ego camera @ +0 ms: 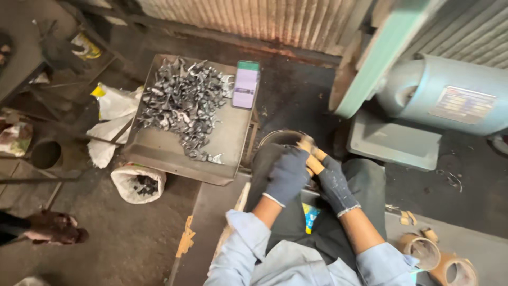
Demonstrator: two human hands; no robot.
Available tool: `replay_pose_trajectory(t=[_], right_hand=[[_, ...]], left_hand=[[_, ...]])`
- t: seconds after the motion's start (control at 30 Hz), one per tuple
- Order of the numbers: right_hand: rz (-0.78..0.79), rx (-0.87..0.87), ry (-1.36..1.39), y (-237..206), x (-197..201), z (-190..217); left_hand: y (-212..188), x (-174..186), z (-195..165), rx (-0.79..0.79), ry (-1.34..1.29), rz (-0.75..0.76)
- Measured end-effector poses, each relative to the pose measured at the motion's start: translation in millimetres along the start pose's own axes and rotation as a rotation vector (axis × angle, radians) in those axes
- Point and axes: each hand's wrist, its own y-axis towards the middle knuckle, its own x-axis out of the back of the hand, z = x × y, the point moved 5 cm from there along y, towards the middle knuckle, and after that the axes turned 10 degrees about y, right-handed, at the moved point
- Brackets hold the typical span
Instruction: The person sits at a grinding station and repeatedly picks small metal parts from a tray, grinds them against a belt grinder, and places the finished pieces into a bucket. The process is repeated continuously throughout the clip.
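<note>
Tape-wrapped piece (313, 159) sits clamped between both gloved hands, left hand (287, 175) and right hand (333, 182), steadied over the lap beside the metal tray (159, 151).

I see a metal tray (159, 151) heaped with small grey metal parts (182, 100), a smartphone (246, 83) on its corner, a grey motor (450, 92) at right.

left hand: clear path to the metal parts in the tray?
Probably yes. The left hand is gloved and busy with the right hand over the lap, but the tray sits open just beside it, and nothing covers the metal parts.
</note>
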Motion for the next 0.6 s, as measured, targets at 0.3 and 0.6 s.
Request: replay_pose_trajectory(t=[0.3, 0.6], right_hand=[[0.14, -0.073, 0.11, -6, 51, 48], [-0.071, -0.119, 0.623, 103, 58, 45]], left_hand=[[45, -11, -36, 0.064, -0.188, 0.388], [135, -73, -44, 0.152, -0.061, 0.113]])
